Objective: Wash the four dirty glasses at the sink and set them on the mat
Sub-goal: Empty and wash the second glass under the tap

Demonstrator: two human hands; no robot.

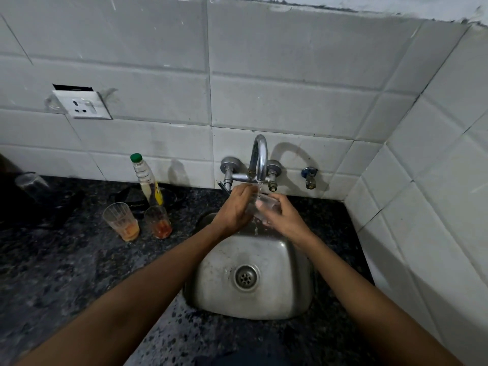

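2 hands (235, 207) (284, 216) have fingers curled round a clear glass (264, 204) under the running tap (260, 159) over the sink (211, 273); wet, light and breakable, so I'd hold its sides, not the rim.

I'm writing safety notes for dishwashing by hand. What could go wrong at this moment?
1. The clear glass is wet under the tap's stream, held between the left hand and right hand; it could slip into the steel sink and break.
2. Two dirty glasses stand close to the left forearm; an elbow swing might topple them.
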